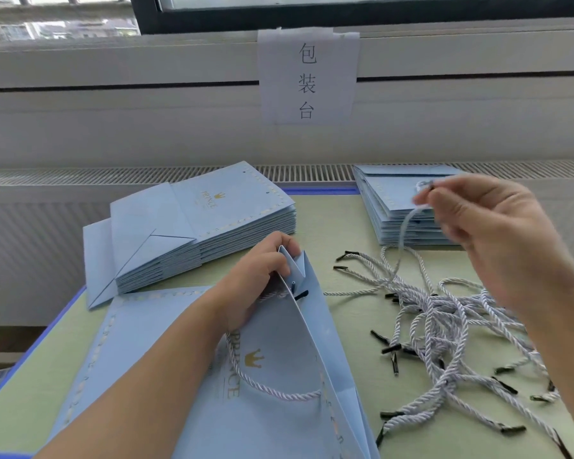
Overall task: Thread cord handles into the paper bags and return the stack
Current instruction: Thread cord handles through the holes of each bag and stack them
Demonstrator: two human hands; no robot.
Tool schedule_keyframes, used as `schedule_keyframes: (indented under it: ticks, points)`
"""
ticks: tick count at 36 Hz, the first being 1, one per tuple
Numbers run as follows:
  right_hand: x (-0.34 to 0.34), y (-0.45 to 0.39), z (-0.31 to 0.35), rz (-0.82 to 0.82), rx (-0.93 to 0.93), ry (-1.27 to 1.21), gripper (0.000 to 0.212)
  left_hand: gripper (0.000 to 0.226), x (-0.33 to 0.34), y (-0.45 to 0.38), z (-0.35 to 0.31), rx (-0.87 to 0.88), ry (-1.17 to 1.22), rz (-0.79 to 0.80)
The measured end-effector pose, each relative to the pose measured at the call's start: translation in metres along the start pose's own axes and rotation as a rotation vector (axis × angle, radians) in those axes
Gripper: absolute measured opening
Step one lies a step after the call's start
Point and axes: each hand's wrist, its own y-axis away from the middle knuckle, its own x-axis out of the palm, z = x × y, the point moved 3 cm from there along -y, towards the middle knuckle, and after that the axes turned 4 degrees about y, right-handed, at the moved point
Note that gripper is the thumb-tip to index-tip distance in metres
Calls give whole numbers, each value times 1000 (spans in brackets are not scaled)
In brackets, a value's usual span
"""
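Where blurred, right hand (497, 233) fingertips.

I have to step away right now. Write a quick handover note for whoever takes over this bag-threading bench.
Left hand holds the open bag by its top edge; one cord handle is already through the near side.
Right hand is raised, pinching the end of a fresh cord from the loose pile.
Flat bag stacks sit far left and far right.
Left: thread this cord through the bag's other side, then the remaining bags, then return the stack.
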Motion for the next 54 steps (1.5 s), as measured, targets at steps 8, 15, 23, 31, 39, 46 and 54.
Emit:
schedule_keyframes:
  ticks: [8,15,23,31,39,46,54]
  points:
    - [56,40,-25,769,182,662,25,33,-15,-4,-5,7,77,-36]
    - [74,40,-37,813,175,773,17,34,-17,-4,-4,23,81,-36]
    - [80,49,-40,954,170,623,31,34,-17,-6,-4,29,88,-36]
    - [78,57,-43,862,291,280,31,33,-19,-10,-3,48,112,-29]
    - [81,60,-46,859,312,263,23,34,-21,-9,-4,48,107,-21]
    - [83,61,-44,832,327,191,26,34,-18,-10,-5,40,118,-17]
    - [83,65,-54,701,453,94,13,34,-18,-10,-3,33,109,-27]
